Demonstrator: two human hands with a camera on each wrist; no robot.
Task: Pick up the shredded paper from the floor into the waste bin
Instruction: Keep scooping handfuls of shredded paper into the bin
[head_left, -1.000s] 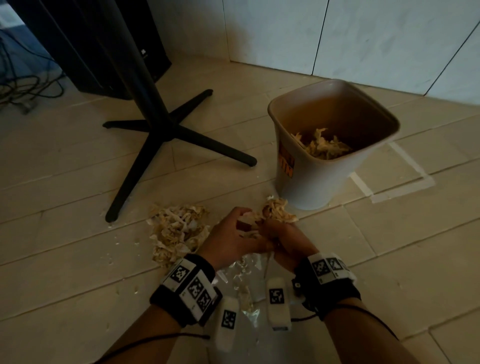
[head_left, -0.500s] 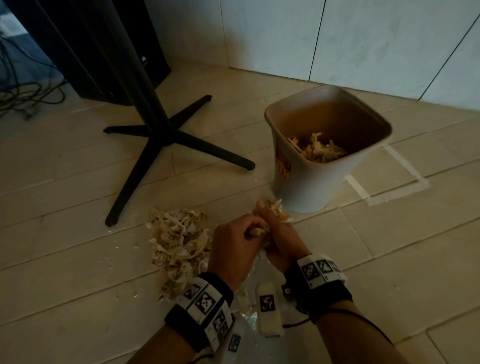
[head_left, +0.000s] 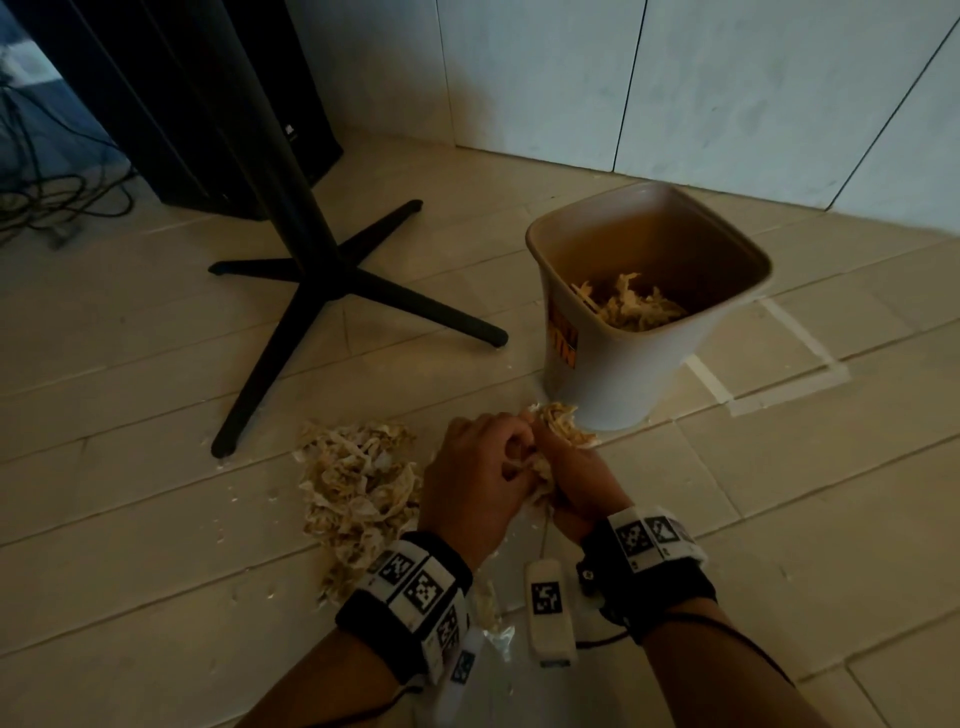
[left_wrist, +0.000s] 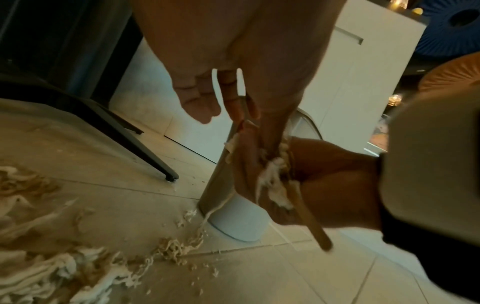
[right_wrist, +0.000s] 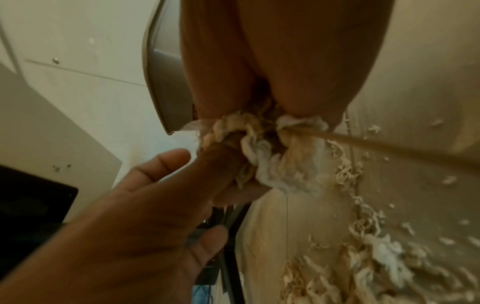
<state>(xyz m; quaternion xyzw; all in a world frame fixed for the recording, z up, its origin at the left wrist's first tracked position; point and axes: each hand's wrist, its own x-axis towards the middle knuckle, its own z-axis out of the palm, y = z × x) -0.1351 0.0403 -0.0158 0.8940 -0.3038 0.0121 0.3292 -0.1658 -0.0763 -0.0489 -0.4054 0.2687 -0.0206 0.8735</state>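
Both hands meet low over the floor just in front of the beige waste bin (head_left: 613, 374). Between them is a clump of shredded paper (head_left: 558, 423). My left hand (head_left: 483, 467) curls its fingers into the clump from the left. My right hand (head_left: 582, 480) grips it from the right. In the right wrist view the clump (right_wrist: 283, 162) bulges out of the right hand, and the left hand (right_wrist: 155, 195) pushes a finger into it. A larger pile of shreds (head_left: 358, 478) lies on the floor to the left. More shreds (head_left: 634, 306) lie inside the bin.
A black cross-shaped table base (head_left: 322, 291) stands left of the bin, with a dark cabinet (head_left: 208, 104) behind it. A clear plastic bag (head_left: 493, 639) lies on the floor under my wrists. White tape lines (head_left: 779, 387) mark the tiles right of the bin. Small paper crumbs dot the floor.
My hands have closed tighter together around the clump and stayed in front of the bin. The floor pile has not moved.
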